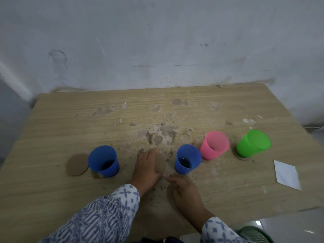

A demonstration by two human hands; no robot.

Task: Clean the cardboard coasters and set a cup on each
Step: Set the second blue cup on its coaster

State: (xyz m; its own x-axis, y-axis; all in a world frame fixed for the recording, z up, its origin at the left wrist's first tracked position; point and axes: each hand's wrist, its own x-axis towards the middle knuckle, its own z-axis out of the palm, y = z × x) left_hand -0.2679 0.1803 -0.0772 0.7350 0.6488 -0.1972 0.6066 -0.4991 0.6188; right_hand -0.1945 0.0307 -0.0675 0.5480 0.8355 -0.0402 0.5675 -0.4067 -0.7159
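My left hand [146, 168] rests on the table's middle, closed over a round brown cardboard coaster [161, 163] that sticks out to its right. My right hand [185, 192] lies just in front, fingers curled down onto the dirty tabletop, with nothing visible in it. A bare coaster [77, 164] lies at the left beside a blue cup [103, 161]. A second blue cup [188, 159] stands right of my left hand. The pink cup [214, 145] and the green cup [252, 143] each stand on a coaster [242, 158].
The wooden table [70, 120] is strewn with crumbs and stains, thickest in the middle [163, 134]. A white sheet of paper [286, 174] lies near the right edge. A grey wall rises behind the table. The floor shows at the lower right.
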